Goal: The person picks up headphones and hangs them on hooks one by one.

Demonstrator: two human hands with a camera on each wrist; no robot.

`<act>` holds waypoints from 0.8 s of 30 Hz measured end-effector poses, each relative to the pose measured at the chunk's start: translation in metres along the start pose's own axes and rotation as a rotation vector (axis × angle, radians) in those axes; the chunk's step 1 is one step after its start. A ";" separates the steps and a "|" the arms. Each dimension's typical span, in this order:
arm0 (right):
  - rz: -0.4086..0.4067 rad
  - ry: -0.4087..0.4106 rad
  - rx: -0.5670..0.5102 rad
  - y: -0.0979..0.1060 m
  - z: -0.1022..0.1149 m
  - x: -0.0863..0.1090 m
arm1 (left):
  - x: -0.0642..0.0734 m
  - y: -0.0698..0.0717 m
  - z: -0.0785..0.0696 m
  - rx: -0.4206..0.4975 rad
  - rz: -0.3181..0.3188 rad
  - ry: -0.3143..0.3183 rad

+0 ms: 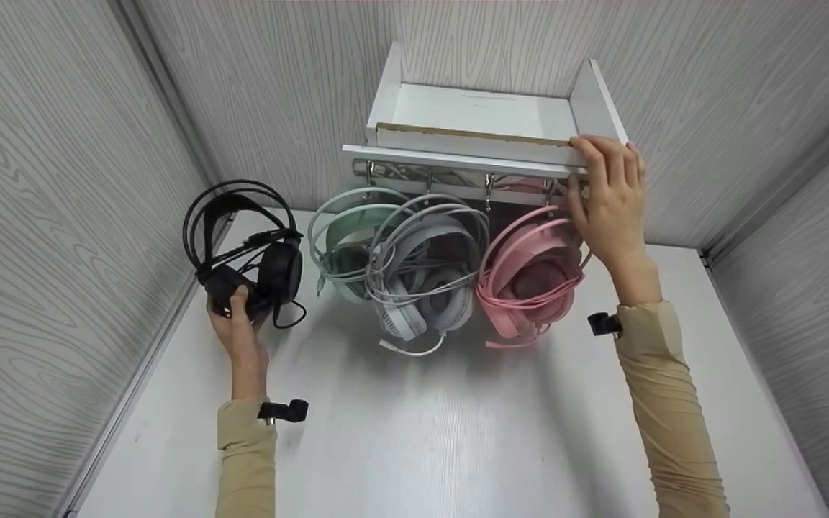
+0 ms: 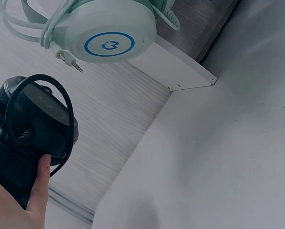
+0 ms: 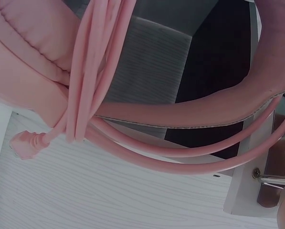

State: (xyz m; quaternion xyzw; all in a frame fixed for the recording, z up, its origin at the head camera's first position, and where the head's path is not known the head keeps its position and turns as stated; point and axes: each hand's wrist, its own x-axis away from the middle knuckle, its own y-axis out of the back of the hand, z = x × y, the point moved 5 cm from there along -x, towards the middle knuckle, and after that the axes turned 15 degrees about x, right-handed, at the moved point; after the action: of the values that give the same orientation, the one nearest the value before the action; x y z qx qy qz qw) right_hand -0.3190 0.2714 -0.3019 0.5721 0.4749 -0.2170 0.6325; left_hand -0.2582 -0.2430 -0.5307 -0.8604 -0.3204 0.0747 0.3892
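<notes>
My left hand [image 1: 239, 334] holds a black headset [image 1: 281, 272] by its lower ear cup, left of the rack. In the left wrist view a finger [image 2: 38, 188] lies along the headset's dark cup [image 2: 42, 112]. My right hand [image 1: 612, 201] grips the right front corner of a white shelf [image 1: 486, 108], fingers over the front board and thumb below. Under that board, metal hooks [image 1: 489, 188] carry a mint green headset [image 1: 346, 223], a grey-white headset [image 1: 404, 316] and a pink headset [image 1: 504, 316]. The pink headset's band and bundled cable [image 3: 92, 71] fill much of the right wrist view.
The shelf stands against a wood-grain back wall [image 1: 263, 79]. Grained side panels [image 1: 33, 237] rise at left and right. Below the headsets spreads a white tabletop [image 1: 422, 432]. A mint cable's plug [image 2: 68, 59] hangs loose near the left hand.
</notes>
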 end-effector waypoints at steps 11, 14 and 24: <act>-0.007 -0.010 0.002 0.001 0.000 -0.001 | 0.023 -0.008 -0.014 0.102 0.050 -0.122; -0.006 -0.011 0.005 0.000 0.000 0.000 | 0.030 -0.008 -0.018 0.147 0.067 -0.136; -0.009 -0.007 -0.006 0.000 0.001 0.000 | 0.055 -0.016 -0.031 0.347 0.175 -0.220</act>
State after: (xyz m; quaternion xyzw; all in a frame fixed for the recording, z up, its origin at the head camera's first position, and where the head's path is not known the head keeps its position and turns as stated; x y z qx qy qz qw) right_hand -0.3181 0.2701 -0.3019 0.5672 0.4757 -0.2203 0.6352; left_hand -0.2114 -0.2208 -0.4909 -0.7916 -0.2672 0.2555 0.4864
